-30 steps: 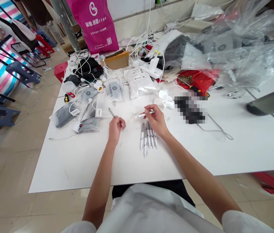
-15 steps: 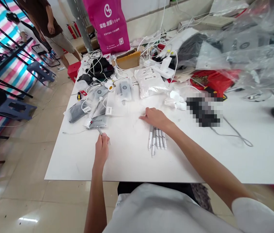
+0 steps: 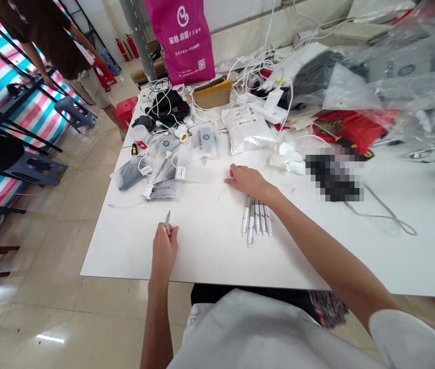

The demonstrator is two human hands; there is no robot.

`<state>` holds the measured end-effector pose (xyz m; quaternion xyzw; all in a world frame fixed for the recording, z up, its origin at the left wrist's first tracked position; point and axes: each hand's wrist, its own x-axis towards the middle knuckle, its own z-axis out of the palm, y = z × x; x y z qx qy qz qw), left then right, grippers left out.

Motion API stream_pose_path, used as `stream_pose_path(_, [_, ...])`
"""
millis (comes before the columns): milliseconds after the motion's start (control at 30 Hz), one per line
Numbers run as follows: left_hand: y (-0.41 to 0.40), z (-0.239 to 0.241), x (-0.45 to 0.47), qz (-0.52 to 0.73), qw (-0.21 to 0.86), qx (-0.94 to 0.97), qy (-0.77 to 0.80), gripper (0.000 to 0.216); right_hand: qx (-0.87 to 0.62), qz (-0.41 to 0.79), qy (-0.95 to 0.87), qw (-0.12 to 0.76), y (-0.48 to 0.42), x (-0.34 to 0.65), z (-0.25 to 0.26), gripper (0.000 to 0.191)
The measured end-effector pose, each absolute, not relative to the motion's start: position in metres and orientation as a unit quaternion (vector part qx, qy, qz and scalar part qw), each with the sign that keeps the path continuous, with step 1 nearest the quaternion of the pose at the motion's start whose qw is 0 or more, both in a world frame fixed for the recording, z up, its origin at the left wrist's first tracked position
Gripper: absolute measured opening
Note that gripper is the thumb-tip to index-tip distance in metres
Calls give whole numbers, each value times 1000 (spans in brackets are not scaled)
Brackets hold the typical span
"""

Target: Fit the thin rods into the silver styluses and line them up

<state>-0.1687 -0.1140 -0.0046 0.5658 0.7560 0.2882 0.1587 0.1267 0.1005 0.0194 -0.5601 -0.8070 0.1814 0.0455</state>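
My left hand (image 3: 165, 246) is closed around a slim grey-white pen (image 3: 167, 219), low over the table's front left part. The pen's upper end sticks out above my fingers. Several white and silver pens (image 3: 257, 223) lie side by side on the white table (image 3: 210, 246), their far ends partly covered by my right arm. Just beyond them my right hand (image 3: 249, 181) rests low on the table with curled fingers. Whatever may be in those fingers is hidden from view. Left of that hand lies a clear plastic sleeve (image 3: 192, 171) with a white label.
Bagged dark pouches (image 3: 133, 173), a small bagged item (image 3: 204, 141) and tangled white cables (image 3: 240, 72) fill the back left. Behind stand a white parcel (image 3: 248, 130), an open carton (image 3: 212, 94) and a magenta bag (image 3: 182, 41). Clear plastic bags (image 3: 390, 72) heap up at right. A person (image 3: 54, 41) stands beyond.
My left hand has turned the pen from a leftward lean to nearly upright. My right hand keeps its place behind the row of pens. The view has shifted slightly left; the background person has moved.
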Motion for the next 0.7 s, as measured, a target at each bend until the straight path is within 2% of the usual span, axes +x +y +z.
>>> stream_pose_path(100, [-119, -9, -170, 316, 151, 567, 746, 34, -550, 178, -815, 45, 104, 125, 17, 18])
stream_pose_path(200, [-122, -11, -168, 323, 159, 565, 742, 34, -540, 188, -817, 75, 98, 129, 15, 20])
stream_pose_path(433, [-123, 2, -177, 406, 162, 477, 763, 36, -478, 329, -742, 337, 62, 149, 26, 26])
stream_pose_path(533, [-132, 10, -190, 402, 164, 460, 774, 40, -470, 380, -684, 408, 49, 157, 25, 33])
stream_pose_path(700, [-159, 16, -204, 312, 160, 483, 802, 46, -484, 381, -623, 482, 38, 165, 12, 39])
